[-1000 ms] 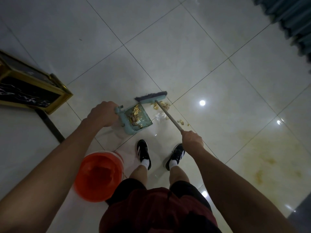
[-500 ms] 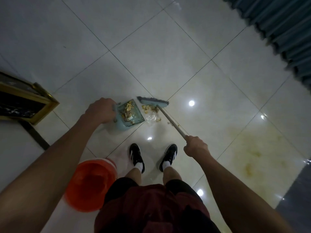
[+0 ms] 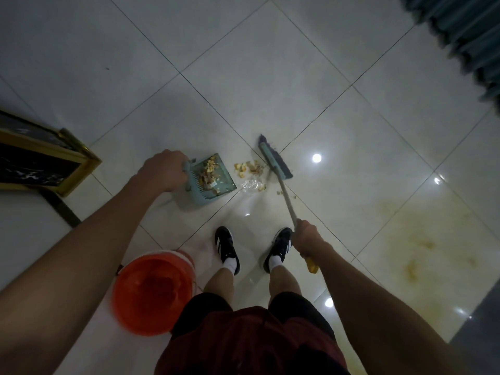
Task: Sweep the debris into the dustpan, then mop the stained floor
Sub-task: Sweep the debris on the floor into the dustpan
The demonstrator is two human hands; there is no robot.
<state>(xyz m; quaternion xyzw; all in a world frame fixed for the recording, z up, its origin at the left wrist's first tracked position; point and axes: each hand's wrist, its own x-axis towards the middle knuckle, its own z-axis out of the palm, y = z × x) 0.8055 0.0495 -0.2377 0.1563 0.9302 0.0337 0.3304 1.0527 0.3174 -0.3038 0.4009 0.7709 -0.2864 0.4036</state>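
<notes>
My left hand [image 3: 162, 170] grips the handle of a teal dustpan [image 3: 209, 180] resting on the white tiles, with yellowish scraps lying inside it. My right hand [image 3: 307, 236] is closed on the broom handle [image 3: 288, 201]. The teal broom head [image 3: 274, 158] stands on the floor just right of a small pile of debris [image 3: 249, 169] and a clear plastic scrap [image 3: 251, 185], which lie between broom and dustpan mouth. A yellow-brown stain [image 3: 411, 239] spreads over the tiles to the right.
An orange bucket [image 3: 153, 293] stands by my left foot. A gold-framed dark table [image 3: 40, 161] is at the left edge. Teal curtains [image 3: 465, 31] hang at the upper right. A dark floor strip [image 3: 481, 320] runs at the lower right.
The broom head has swung from above the debris round to its right side and turned. The dustpan has stayed at the same spot on the floor. The view has shifted slightly.
</notes>
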